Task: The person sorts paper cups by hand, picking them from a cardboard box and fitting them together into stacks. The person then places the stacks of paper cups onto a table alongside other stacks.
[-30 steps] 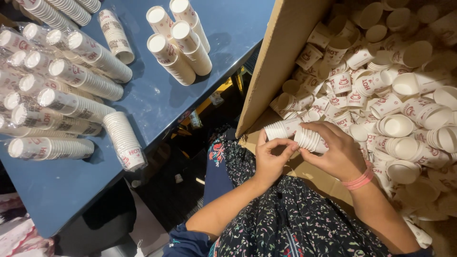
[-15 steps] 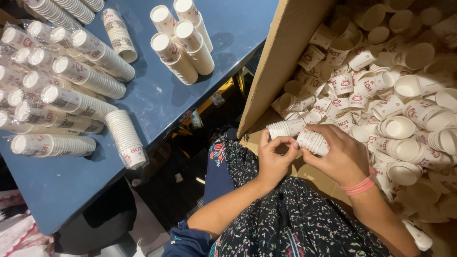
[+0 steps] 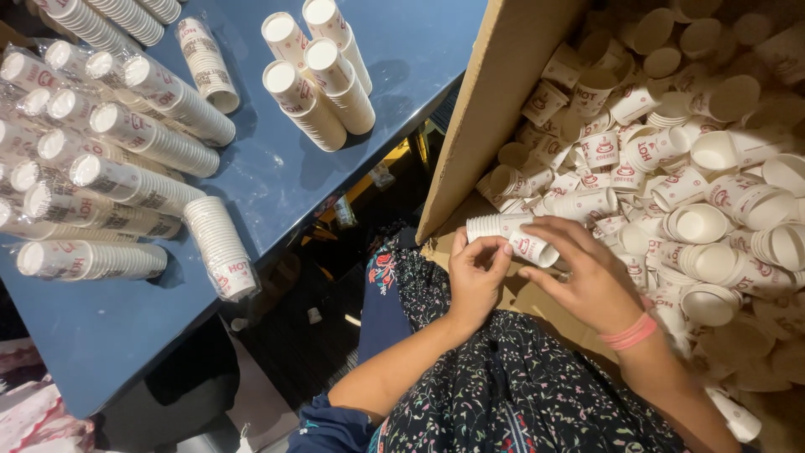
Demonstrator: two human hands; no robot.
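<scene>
Sitting at the near edge of a big cardboard box (image 3: 495, 92), the person works with both hands over its open corner. Her left hand (image 3: 475, 281) pinches a short stack of nested paper cups (image 3: 511, 237) lying on its side, thumb and fingertips closed on the rim end at the left. Her right hand (image 3: 587, 277), with a pink band (image 3: 631, 332) on the wrist, has its fingers curled over the other end of the same stack, pressing on the outermost cup. The stack sits just at the box's near-left corner, above her lap in a dark floral dress (image 3: 520, 394).

Filling the box to the right lies a heap of loose cups (image 3: 696, 168), white with red print, tumbled every way. Off to the left stands a blue table (image 3: 277, 168). Long sleeves of stacked cups in clear wrap (image 3: 109, 168) lie across its left side, and four unwrapped stacks (image 3: 323, 75) rest together near its far right edge. One more wrapped stack (image 3: 221, 247) lies close to the table's near edge.
</scene>
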